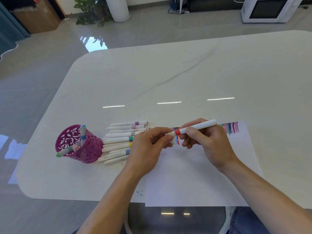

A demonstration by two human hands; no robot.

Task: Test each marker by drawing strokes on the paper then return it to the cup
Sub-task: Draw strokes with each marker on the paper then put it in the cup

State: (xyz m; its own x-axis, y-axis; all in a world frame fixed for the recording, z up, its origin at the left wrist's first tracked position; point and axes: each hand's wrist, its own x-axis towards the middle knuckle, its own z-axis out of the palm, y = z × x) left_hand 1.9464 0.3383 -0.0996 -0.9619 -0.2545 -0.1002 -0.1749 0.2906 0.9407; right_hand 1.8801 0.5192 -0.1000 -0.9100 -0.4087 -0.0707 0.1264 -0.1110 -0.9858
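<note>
My right hand [205, 142] grips a white marker with a red band [199, 126], held level above the paper [194, 179]. My left hand [148, 147] pinches that marker's cap end at the left. A row of coloured strokes [230, 128] runs along the paper's far edge, partly hidden behind my hands. Several white markers [118, 141] lie side by side on the table left of the paper. A purple perforated cup [79, 144] stands further left with three markers in it.
The white marble table [168, 73] stretches far beyond the paper. Its front edge runs just under the paper's near edge. On the floor behind stand a plant, a white column and a white appliance [268, 9].
</note>
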